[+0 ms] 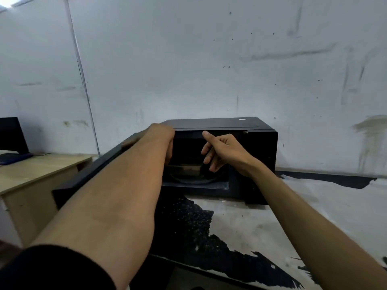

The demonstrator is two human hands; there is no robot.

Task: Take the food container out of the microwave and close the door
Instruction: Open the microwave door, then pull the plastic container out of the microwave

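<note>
The right hand (225, 150) held its fingers loosely spread, empty, at the cavity mouth. The clear rectangular food container (184, 169) sat at 7 o'clock below them, inside the black box-shaped microwave (261, 147). The left hand (160, 132) gripped the open black door (92, 170).

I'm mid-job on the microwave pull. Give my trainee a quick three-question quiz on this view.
1. True or false: the microwave door is shut.
2. Which hand is on the door's top edge? A) left hand B) right hand C) neither
3. Fill in: the food container sits ____ the microwave.

Key:
1. False. The door is swung open to the left.
2. A. The left hand rests on the door's top corner; the right hand is in front of the opening, fingers spread, holding nothing.
3. Inside. It sits low in the dark opening on the round tray, not yet touched.
</note>
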